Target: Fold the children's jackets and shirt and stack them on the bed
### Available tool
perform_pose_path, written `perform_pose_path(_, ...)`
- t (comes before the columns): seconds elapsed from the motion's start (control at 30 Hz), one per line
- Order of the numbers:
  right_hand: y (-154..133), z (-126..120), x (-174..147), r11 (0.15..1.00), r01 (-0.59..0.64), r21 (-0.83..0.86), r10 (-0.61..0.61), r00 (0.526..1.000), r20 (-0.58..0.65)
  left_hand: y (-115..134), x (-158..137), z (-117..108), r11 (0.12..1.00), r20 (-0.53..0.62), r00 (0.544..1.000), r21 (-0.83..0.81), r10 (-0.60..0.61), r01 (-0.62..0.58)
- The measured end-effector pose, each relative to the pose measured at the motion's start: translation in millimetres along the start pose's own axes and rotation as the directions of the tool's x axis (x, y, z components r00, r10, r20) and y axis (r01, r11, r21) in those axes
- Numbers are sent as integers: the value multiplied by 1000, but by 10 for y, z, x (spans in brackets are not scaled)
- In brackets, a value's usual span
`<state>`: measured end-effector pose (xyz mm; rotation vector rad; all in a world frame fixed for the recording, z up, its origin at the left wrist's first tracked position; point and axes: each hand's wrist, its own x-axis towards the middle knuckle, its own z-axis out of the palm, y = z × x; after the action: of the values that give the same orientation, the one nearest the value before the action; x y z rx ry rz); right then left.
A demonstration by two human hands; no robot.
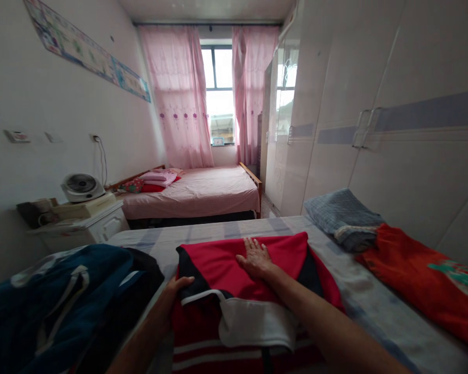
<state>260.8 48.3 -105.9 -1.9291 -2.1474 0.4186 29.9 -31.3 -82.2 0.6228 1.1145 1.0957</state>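
Observation:
A red shirt (214,259) with dark blue panels, a white collar and white stripes lies folded on the near bed. My right hand (255,259) rests flat on its upper red part, fingers stretched out. At the shirt's left edge is my left hand (174,293), its thumb over the dark panel; the other fingers are mostly hidden beside or under the cloth. The collar (253,319) faces me, between my forearms.
Dark blue clothing (81,296) is heaped on the left. To the right lie an orange garment (409,270) and a folded blue-grey cloth (341,215), beside white wardrobes (335,93). Beyond are a pink-covered bed (210,192) and a fan (81,187) on a cabinet.

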Motion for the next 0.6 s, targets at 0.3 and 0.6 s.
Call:
perform_pose_path(0.3, 104, -57, -934, 950, 304, 73, -307, 950, 46, 155, -112, 314, 995, 91, 991, -27, 93, -91)
perform_pose_path(0.6, 753, -292, -1342, 263, 27, 965, -185, 982, 23, 214, -133, 1591, 901, 418, 855, 161, 307, -402)
